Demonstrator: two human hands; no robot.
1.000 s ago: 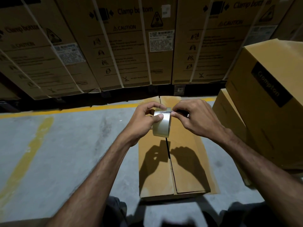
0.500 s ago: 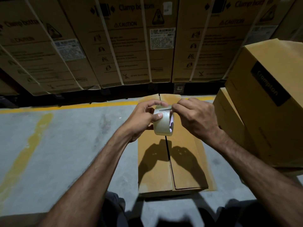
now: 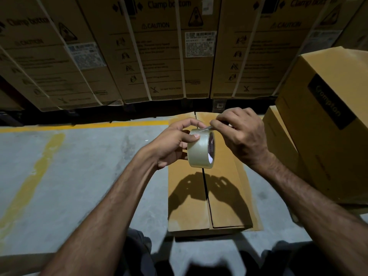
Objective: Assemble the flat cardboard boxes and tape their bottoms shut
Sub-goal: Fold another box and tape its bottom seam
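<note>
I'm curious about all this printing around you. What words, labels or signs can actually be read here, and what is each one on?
"Clamp bottom": large strapped cartons behind, printed on each.
"CAUTION" with a warning triangle: same cartons.
"Crompton": black label on the stacked box at right.
White barcode stickers and small handling instructions on the cartons: too small and blurred to read.
Tape roll and floor box: no readable text.

The roll of clear plastic packing tape (image 3: 200, 150) looks glossy and smooth, catching the light. The brown corrugated cardboard box (image 3: 187, 198) beneath it is matt and papery. The grey concrete floor (image 3: 75, 172) is rough, dull and scuffed, with worn yellow paint.
</note>
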